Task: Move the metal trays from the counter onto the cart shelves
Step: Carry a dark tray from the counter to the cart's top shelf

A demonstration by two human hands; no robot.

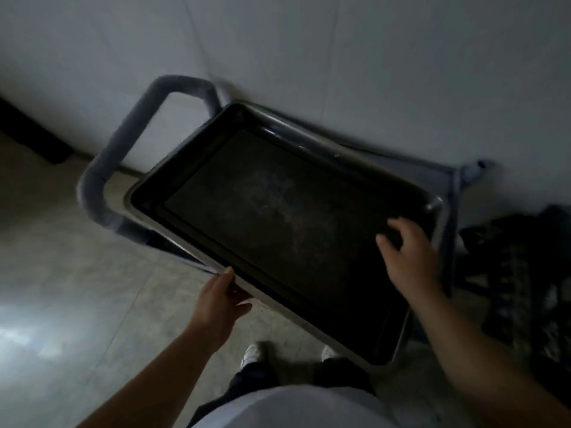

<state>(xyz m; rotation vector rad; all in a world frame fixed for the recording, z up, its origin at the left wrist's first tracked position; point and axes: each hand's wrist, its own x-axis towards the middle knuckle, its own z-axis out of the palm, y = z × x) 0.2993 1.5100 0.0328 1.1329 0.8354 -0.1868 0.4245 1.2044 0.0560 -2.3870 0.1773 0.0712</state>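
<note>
Dim room, view tilted and a little blurred. A dark metal tray (278, 217) lies on the top shelf of a cart (445, 217), filling nearly the whole shelf; the cart's pale rim shows around it. The cart's padded handle (123, 143) loops off the far left end, and the cart stands close against a pale wall (340, 57).

Left hand (216, 301): at the near left edge of the shelf, thumb up along the rim, fingers curled below. It looks closed on the edge, but whether it grips the tray's lip or the cart's rim I cannot tell.

Right hand (408, 251): fingers spread apart, resting on or just over the tray's inner face near its right end, gripping nothing.

A dark heap (519, 273) lies on the floor (77, 273) to the right of the cart; too dim to identify. The person's shoes (253, 353) show below the near edge. No counter is in view, and lower shelves are hidden under the tray.

Step in hand, as I judge it: seating this tray on the top shelf, squaring it inside the rim. Next move calls for letting go with both hands once the tray sits flat, then turning to the counter for another tray. Risk: a corner riding up on the rim.
</note>
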